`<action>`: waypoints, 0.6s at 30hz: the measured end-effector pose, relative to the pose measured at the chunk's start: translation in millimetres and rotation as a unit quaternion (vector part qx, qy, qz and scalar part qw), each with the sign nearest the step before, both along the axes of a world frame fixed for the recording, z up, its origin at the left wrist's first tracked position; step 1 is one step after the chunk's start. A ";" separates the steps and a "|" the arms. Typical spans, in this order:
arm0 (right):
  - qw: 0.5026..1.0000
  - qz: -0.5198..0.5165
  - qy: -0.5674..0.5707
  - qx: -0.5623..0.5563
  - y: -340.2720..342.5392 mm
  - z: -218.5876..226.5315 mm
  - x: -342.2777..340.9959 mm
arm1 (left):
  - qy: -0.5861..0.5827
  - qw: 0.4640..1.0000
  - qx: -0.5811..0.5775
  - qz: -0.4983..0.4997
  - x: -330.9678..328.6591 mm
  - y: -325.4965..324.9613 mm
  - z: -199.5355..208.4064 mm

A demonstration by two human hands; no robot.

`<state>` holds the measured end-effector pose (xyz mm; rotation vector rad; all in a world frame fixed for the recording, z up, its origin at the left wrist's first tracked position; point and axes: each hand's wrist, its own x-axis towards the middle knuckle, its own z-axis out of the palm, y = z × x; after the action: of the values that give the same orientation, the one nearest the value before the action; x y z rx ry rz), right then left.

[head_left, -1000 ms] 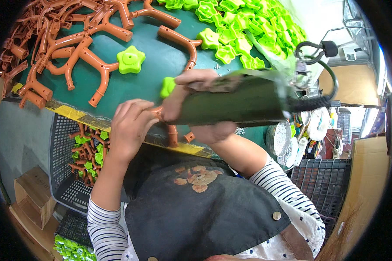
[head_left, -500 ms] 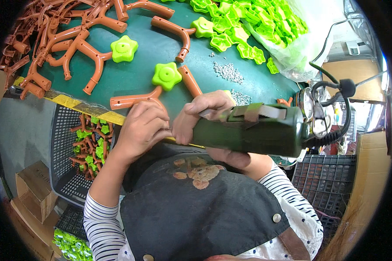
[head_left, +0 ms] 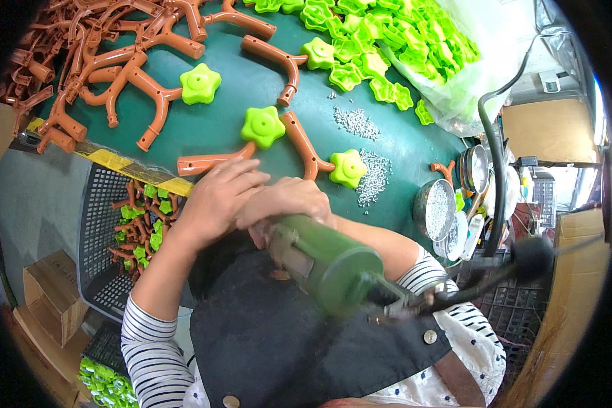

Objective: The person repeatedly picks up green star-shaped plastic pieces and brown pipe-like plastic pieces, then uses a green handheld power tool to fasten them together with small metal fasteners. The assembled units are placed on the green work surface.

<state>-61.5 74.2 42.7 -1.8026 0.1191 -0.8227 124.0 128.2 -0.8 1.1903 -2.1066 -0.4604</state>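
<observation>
My right hand (head_left: 289, 200) is wrapped round a green cylindrical power screwdriver (head_left: 326, 265), its cord end tilted down toward my apron. The tool's tip is hidden behind my hands. My left hand (head_left: 221, 197) is closed on a brown forked plastic tube (head_left: 207, 162) at the table's front edge. A lime-green star-shaped piece (head_left: 263, 127) sits on one end of that tube. Just beyond my right hand lies another brown forked tube (head_left: 299, 146), with a green star piece (head_left: 347, 168) on its short arm. Beside it are small silver screws (head_left: 374, 180).
Brown tubes (head_left: 115, 54) are heaped at the far left. Green star pieces (head_left: 415, 41) spill from a clear bag at the far right. A metal bowl of screws (head_left: 435, 211) stands at the right. A grey basket (head_left: 102, 224) below the table's left edge holds joined pieces. A black cord (head_left: 496, 156) hangs at right.
My right hand has moved left against my left hand, and the screwdriver's back end has swung down toward me. The second forked tube and its star piece are now uncovered.
</observation>
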 end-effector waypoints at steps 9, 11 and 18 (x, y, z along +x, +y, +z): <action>0.929 -0.172 -0.241 0.222 -0.1 18.0 -23.3 | 0.036 0.993 -0.004 0.109 1.3 -23.9 20.0; 0.931 -0.192 -0.222 0.217 -1.7 20.1 -32.9 | -0.047 0.978 -0.075 0.186 -16.6 -47.0 28.1; 0.938 -0.251 -0.128 0.202 11.3 19.5 -67.5 | -0.011 0.954 0.263 0.143 -1.1 -59.8 39.4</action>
<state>-129.0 85.5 62.2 -1.2726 0.5562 -1.2814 122.9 68.4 38.5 1.7755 -1.8357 -0.9073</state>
